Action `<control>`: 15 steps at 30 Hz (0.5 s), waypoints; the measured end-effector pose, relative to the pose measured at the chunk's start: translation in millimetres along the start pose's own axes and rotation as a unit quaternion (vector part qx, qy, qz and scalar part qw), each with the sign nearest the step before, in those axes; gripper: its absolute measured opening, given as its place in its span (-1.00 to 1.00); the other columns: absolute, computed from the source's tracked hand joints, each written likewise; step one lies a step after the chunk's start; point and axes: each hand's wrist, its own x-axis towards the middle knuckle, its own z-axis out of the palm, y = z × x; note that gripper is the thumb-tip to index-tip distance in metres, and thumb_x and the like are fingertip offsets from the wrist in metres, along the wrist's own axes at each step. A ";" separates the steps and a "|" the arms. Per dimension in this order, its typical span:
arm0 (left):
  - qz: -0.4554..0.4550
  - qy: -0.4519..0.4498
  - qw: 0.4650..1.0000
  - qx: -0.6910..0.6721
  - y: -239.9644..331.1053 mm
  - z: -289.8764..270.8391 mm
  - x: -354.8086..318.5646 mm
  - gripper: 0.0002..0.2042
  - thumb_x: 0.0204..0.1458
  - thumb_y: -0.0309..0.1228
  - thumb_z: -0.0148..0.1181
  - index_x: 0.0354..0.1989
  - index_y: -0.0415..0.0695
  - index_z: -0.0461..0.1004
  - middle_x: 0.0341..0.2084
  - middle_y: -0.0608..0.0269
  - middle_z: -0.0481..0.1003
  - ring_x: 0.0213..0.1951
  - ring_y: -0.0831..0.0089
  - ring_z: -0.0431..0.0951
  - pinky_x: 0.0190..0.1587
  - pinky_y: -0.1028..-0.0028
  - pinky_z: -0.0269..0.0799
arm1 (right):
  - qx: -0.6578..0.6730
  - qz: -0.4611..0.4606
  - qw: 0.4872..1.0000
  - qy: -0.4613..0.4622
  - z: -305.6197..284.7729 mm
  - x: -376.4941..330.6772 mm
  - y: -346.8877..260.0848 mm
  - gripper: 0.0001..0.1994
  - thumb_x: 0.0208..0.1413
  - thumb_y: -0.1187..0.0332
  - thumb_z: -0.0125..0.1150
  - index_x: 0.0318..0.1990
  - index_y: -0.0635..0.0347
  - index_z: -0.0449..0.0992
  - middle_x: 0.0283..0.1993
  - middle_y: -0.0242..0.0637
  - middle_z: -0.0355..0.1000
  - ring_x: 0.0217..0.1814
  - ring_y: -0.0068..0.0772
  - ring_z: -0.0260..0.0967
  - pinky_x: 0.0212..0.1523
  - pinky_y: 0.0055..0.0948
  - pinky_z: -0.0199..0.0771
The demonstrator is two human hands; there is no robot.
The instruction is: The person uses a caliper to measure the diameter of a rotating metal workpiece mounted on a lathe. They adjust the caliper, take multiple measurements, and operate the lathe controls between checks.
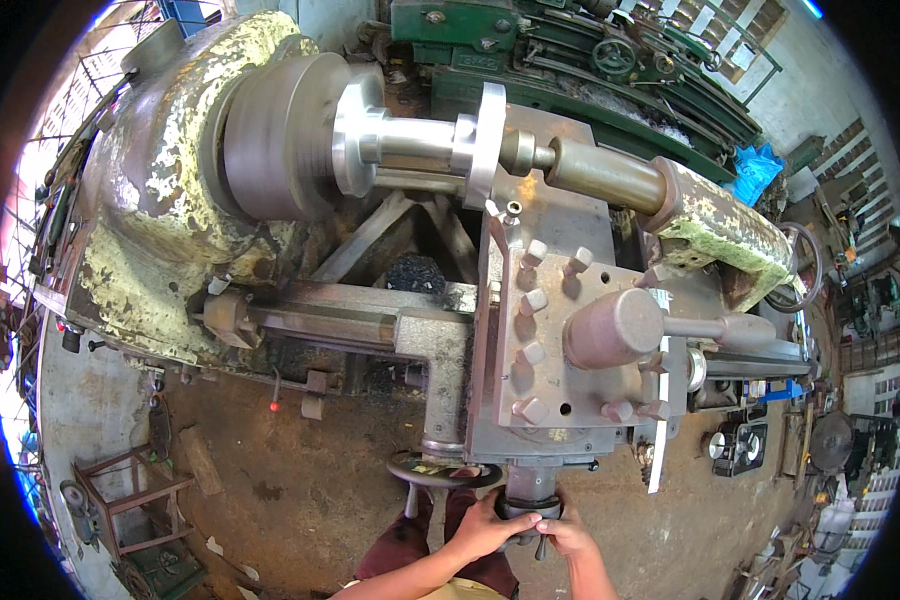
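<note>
Both hands are at the cross-slide dial (530, 508) of a large metal lathe. My left hand (488, 530) wraps its left side, and my right hand (568, 528) wraps the right, thumbs meeting on top. A small crank handle (541, 548) hangs below them. Ahead stands the square tool post (548, 340) with several bolts and a big clamping lever (615, 328). Beyond it, a shiny flanged steel shaft (415, 136) runs between the chuck (285, 135), blurred as if turning, and the tailstock quill (605, 172). The cutting tip is hard to make out.
A carriage handwheel (445, 470) sits just left of my hands. Dark chips (417, 273) lie on the bed. Behind stands a green lathe (570, 80) with a blue bag (756, 173). A rusty metal frame (135, 500) stands on the floor at left.
</note>
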 end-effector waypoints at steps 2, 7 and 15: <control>-0.011 0.004 1.000 0.015 0.0 1.1 0.1 -0.28 -0.01 -0.28 0.48 0.24 -0.44 0.27 0.06 0.05 0.48 0.06 0.38 0.48 0.17 0.41 0.38 | 0.000 0.000 1.000 -0.001 -1.8 0.4 1.1 0.03 -0.32 0.42 0.57 0.34 0.50 0.03 0.13 -0.04 0.37 0.16 -0.19 0.40 0.21 -0.25 0.40; 0.005 0.020 0.999 0.039 6.0 2.2 -3.0 -0.23 -0.07 -0.13 0.49 0.20 -0.41 0.32 0.00 0.02 0.54 0.01 0.35 0.54 0.13 0.40 0.41 | 0.012 0.008 1.000 0.002 -4.5 1.1 3.8 0.01 -0.32 0.43 0.56 0.33 0.47 0.05 0.11 -0.07 0.39 0.14 -0.21 0.41 0.19 -0.27 0.41; 0.018 0.045 0.994 0.103 4.9 2.6 -2.6 -0.13 -0.14 0.09 0.47 0.18 -0.39 0.34 -0.04 -0.05 0.59 0.00 0.26 0.61 0.09 0.39 0.48 | 0.034 0.015 0.999 0.001 -10.1 2.7 9.3 0.01 -0.33 0.45 0.57 0.33 0.47 0.05 0.10 -0.09 0.40 0.14 -0.21 0.42 0.18 -0.25 0.42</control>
